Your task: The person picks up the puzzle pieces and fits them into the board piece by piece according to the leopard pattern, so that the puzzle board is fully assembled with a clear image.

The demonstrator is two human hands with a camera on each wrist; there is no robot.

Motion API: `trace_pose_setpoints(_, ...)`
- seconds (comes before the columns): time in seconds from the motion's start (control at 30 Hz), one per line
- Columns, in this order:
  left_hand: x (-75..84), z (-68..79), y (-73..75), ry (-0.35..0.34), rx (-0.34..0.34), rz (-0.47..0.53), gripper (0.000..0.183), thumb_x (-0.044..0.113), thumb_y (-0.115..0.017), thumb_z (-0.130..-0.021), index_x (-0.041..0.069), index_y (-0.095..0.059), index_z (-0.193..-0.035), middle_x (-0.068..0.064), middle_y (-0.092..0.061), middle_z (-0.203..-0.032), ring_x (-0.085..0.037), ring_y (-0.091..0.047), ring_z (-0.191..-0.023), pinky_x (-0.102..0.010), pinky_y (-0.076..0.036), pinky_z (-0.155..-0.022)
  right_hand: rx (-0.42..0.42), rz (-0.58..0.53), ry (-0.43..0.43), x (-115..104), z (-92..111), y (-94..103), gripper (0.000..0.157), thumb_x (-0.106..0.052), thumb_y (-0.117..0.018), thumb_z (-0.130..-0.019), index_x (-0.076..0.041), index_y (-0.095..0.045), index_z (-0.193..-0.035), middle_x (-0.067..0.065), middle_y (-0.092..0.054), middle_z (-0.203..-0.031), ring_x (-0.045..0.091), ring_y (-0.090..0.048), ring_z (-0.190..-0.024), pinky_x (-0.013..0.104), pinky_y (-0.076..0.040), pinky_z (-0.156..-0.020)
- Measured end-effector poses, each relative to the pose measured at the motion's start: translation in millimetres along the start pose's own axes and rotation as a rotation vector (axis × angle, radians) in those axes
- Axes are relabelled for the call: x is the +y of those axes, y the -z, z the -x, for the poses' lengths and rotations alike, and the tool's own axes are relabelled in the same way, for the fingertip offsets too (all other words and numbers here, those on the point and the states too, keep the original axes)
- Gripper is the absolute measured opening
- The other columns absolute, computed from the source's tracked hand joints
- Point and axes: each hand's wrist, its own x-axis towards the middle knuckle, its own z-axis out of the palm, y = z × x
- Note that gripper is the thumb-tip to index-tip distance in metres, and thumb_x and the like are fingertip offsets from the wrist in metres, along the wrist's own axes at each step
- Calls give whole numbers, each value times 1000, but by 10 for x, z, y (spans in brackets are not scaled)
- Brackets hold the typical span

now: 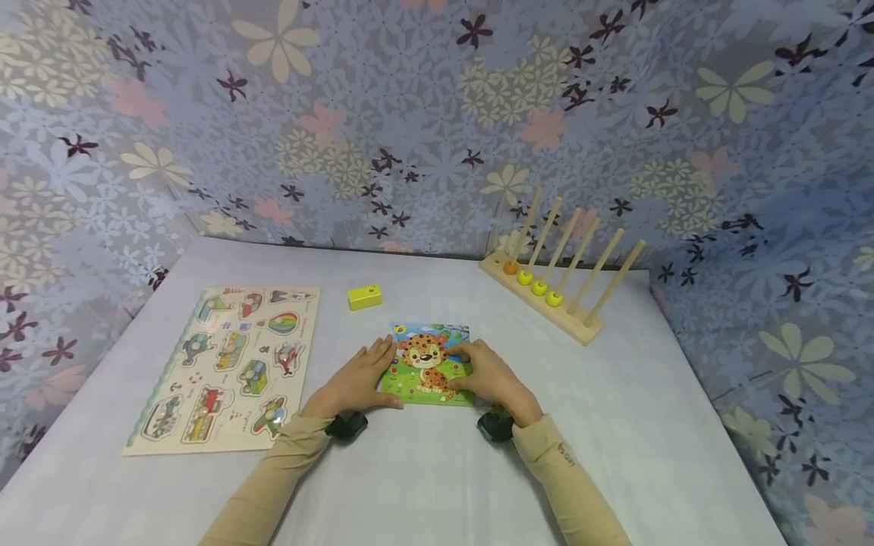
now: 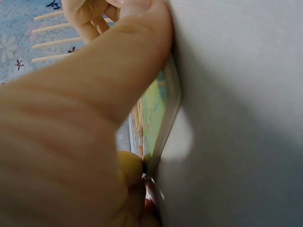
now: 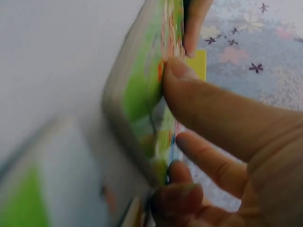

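A jigsaw puzzle (image 1: 426, 387) with a cartoon leopard on green grass lies flat between both hands in the head view. My left hand (image 1: 356, 381) lies along its left side, fingers extended at the edge and thumb stretched to the near-left corner. In the left wrist view that thumb (image 2: 137, 42) covers part of the puzzle's rim. My right hand (image 1: 493, 377) rests over the right side, thumb and index finger apart, with fingertips touching the picture. The right wrist view shows the right thumb (image 3: 189, 87) pressing on the face and the other fingers (image 3: 213, 163) by the edge.
A wooden peg puzzle (image 1: 310, 318) with vehicle pictures lies at the left. Behind the leopard puzzle sits a small yellow block (image 1: 365, 297). At the back right stands a wooden rack (image 1: 576, 327) with upright rods and several small beads. A floral cloth (image 1: 410, 136) hangs behind the table.
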Motion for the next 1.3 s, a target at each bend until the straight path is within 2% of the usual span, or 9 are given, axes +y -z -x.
trace_pose_setpoints(0.27,-11,-11,-6,16,-10,-3,105,51,-70,-82,-3,-15,-153,-21,-11,-162,-37,-11,-150,-52,-14,-123,-17,-165,138,285,70,178,45,-18,-72,-88,-7,-58,-130,7,-60,-99,16,-53,-81,27,-47,-67)
trace_pose_setpoints(0.37,-20,-11,-4,15,-19,-18,105,52,-70,-83,-2,-14,-154,-20,-11,-162,-37,-11,-150,-52,-14,-123,68,-246,105,399,170,310,38,-19,-64,-94,-6,-59,-129,9,-63,-99,17,-59,-81,28,-50,-65)
trace_pose_setpoints(0.53,-31,-8,14,9,-17,-33,105,52,-70,-82,-2,-14,-153,-20,-11,-162,-37,-12,-150,-52,-15,-123,161,-204,25,565,373,403,36,-22,-62,-95,-8,-60,-128,9,-65,-104,19,-61,-90,28,-52,-67)
trace_pose_setpoints(0.6,-31,-6,20,3,-4,-31,105,52,-70,-82,-3,-15,-153,-21,-12,-161,-38,-13,-150,-53,-16,-122,141,-163,27,601,435,394,42,-24,-65,-93,-8,-57,-132,9,-65,-109,21,-61,-97,32,-53,-74)
trace_pose_setpoints(0.73,-22,-4,14,-1,5,-14,105,50,-71,-82,-4,-16,-153,-22,-13,-161,-39,-13,-149,-54,-16,-122,76,-61,138,603,495,349,72,-32,-78,-81,-7,-47,-141,10,-63,-120,26,-56,-107,42,-48,-89)
trace_pose_setpoints(0.87,-3,12,12,7,-8,2,105,49,-71,-82,-5,-15,-152,-23,-12,-161,-40,-12,-149,-55,-16,-122,48,24,197,576,493,305,88,-34,-84,-71,-6,-43,-144,10,-61,-121,22,-53,-102,39,-47,-86)
trace_pose_setpoints(1.03,6,17,20,9,1,-8,104,48,-72,-82,-5,-16,-152,-23,-12,-161,-40,-13,-149,-55,-16,-122,75,18,76,581,464,330,64,-26,-81,-78,-4,-56,-132,7,-60,-104,15,-48,-82,29,-43,-72)
trace_pose_setpoints(1.13,6,10,14,5,1,-9,104,48,-72,-82,-5,-16,-152,-23,-12,-161,-40,-13,-149,-54,-16,-122,130,18,-3,613,452,378,46,-23,-76,-84,-1,-63,-122,7,-60,-93,15,-49,-74,27,-43,-65)
trace_pose_setpoints(1.3,18,17,7,6,0,3,104,49,-72,-82,-5,-17,-152,-22,-11,-161,-39,-13,-149,-55,-16,-122,246,-25,-48,658,453,434,21,-22,-62,-95,-4,-69,-103,8,-66,-86,13,-52,-67,26,-43,-60)
